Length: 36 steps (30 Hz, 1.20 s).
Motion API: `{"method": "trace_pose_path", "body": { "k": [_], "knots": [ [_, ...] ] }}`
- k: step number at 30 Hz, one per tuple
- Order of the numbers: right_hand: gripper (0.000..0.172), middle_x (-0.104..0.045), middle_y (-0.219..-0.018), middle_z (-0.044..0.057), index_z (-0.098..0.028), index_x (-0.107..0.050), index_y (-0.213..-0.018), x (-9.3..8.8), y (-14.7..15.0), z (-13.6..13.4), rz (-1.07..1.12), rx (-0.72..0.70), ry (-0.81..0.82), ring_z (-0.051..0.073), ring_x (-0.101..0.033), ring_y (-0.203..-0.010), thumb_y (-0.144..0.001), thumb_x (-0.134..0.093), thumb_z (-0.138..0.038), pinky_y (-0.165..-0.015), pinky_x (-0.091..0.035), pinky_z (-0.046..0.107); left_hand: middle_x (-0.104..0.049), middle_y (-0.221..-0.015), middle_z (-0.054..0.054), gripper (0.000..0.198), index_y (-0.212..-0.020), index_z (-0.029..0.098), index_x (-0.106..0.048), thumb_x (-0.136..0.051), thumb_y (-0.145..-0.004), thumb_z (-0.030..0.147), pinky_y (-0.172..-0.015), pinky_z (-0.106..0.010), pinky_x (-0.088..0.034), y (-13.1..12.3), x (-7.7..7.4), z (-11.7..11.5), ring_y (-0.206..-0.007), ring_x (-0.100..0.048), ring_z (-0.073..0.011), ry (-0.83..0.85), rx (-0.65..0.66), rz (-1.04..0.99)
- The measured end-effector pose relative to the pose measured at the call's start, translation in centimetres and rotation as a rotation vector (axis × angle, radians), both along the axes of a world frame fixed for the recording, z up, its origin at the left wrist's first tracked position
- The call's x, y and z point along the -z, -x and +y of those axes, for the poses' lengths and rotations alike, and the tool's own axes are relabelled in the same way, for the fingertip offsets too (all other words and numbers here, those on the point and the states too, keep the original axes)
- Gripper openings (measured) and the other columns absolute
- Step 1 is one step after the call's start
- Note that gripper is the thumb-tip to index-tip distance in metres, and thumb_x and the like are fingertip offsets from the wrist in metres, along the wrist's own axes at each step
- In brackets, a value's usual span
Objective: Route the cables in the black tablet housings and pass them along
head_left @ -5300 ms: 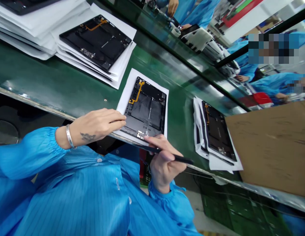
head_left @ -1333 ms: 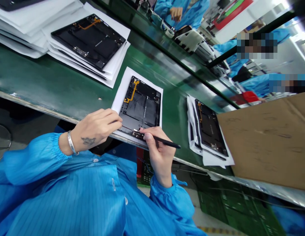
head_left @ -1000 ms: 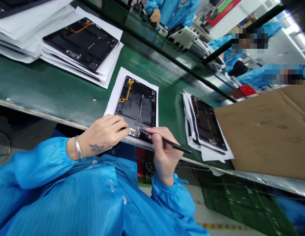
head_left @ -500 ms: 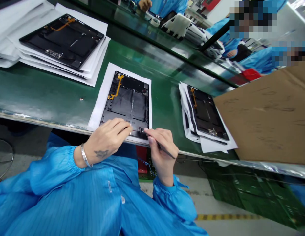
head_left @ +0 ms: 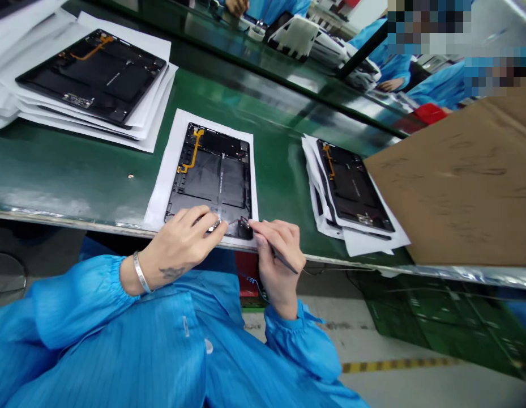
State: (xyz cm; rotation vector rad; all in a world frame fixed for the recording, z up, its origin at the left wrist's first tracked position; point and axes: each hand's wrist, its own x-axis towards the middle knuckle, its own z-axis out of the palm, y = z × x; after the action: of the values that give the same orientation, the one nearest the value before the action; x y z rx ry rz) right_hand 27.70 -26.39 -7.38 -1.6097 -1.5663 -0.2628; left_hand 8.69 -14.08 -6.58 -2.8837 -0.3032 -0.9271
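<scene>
Risking a bent small connector [head_left: 244, 226] through any slip of the slim black pick [head_left: 285, 262] pinched firmly in the right hand [head_left: 279, 255] just beside it, or through any slide of the tablet rear housing [head_left: 212, 173] lying directly ahead of both hands on its white paper sheet [head_left: 158, 209], under the half-curled left hand [head_left: 180, 241] pressing down and gripping nothing.

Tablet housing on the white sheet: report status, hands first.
Left hand on near edge of tablet housing; right hand holding black pen-like tool at its near corner. Housing flat on white paper sheet. Second housing to the right, apart.
</scene>
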Motion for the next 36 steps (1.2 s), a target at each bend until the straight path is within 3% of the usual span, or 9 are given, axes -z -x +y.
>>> {"method": "trace_pose_path", "body": {
  "k": [4,10,14,18,23,36],
  "knots": [
    [0.024,-0.069,-0.089,0.003,-0.026,-0.074,-0.103,-1.0,-0.9,0.0,0.094,0.031,-0.003,0.021,-0.061,-0.091,-0.096,-0.055,-0.013,-0.083,-0.051,0.038,-0.070,-0.100,-0.013,0.026,-0.116,0.007,-0.067,-0.050,-0.097,0.009,-0.074,-0.036,-0.053,-0.1,-0.4,0.0,-0.098,-0.065,-0.0291,-0.057,0.016,0.012],
    [0.025,-0.074,-0.097,0.002,-0.026,-0.073,-0.107,-2.0,-1.9,0.7,0.038,-0.171,0.092,0.020,-0.061,-0.093,-0.094,-0.058,-0.011,-0.084,-0.051,0.037,-0.070,-0.101,-0.013,0.028,-0.118,0.009,-0.066,-0.047,-0.098,0.009,-0.074,-0.036,-0.052,-0.2,-0.2,-0.1,-0.095,-0.064,-0.0275,-0.047,-0.001,0.006],
    [0.023,-0.073,-0.090,0.002,-0.026,-0.074,-0.102,-2.4,-1.9,0.6,0.010,-0.184,0.081,0.021,-0.062,-0.091,-0.093,-0.059,-0.012,-0.087,-0.053,0.042,-0.069,-0.100,-0.012,0.027,-0.117,0.008,-0.066,-0.049,-0.097,0.009,-0.074,-0.037,-0.053,-0.3,-0.3,-0.2,-0.096,-0.064,-0.0275,-0.037,0.003,0.000],
    [0.020,-0.071,-0.088,0.004,-0.025,-0.074,-0.102,-2.5,-1.3,1.0,0.233,-0.158,0.051,0.022,-0.064,-0.088,-0.098,-0.055,-0.022,-0.080,-0.056,0.041,-0.070,-0.102,-0.012,0.032,-0.120,0.010,-0.064,-0.043,-0.096,0.006,-0.071,-0.037,-0.054,0.1,-0.8,0.4,-0.091,-0.063,-0.0264,0.044,0.035,0.051],
    [0.024,-0.072,-0.085,0.005,-0.022,-0.074,-0.094,-2.4,-0.3,2.3,0.422,-0.223,0.148,0.021,-0.066,-0.083,-0.100,-0.055,-0.034,-0.075,-0.055,0.038,-0.068,-0.114,-0.011,0.043,-0.124,0.010,-0.061,-0.039,-0.089,-0.003,-0.085,-0.036,-0.056,0.9,-1.2,1.6,-0.103,-0.061,-0.0237,0.214,0.158,0.115],
    [0.020,-0.074,-0.088,0.003,-0.023,-0.073,-0.095,-2.6,-0.1,2.3,0.358,-0.276,0.202,0.019,-0.065,-0.085,-0.100,-0.054,-0.026,-0.077,-0.054,0.036,-0.070,-0.110,-0.013,0.030,-0.120,0.008,-0.063,-0.042,-0.099,0.007,-0.080,-0.037,-0.056,0.6,-0.7,1.5,-0.101,-0.061,-0.0254,0.043,0.125,0.071]
  ]
}}
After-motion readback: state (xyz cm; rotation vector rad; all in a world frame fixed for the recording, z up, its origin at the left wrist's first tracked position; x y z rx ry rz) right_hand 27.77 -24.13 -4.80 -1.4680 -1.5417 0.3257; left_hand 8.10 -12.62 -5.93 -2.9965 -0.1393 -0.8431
